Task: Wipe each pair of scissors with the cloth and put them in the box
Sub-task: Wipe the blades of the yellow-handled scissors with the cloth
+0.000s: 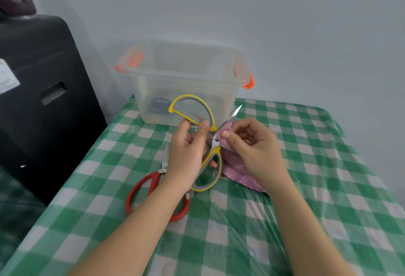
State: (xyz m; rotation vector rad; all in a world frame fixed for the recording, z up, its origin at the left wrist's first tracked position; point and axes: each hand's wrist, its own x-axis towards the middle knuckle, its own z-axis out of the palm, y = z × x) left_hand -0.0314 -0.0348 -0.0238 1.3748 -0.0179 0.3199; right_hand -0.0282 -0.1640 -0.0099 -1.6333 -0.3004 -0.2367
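Just in front of the clear plastic box [186, 83], the left hand [186, 155] grips the yellow-handled scissors [209, 166], spread open; the right hand [252, 144] pinches the pink cloth [236, 172] around a blade. Red-handled scissors [151, 186] lie on the table [306, 188] nearby.

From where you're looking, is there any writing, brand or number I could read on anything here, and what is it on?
None can be read.
White label on the black case at the left: it bears print, too blurred to read.
Tablecloth: faint marks near its front edge, too blurred to tell.
Yellow scissors, red scissors, box and pink cloth: no text visible.
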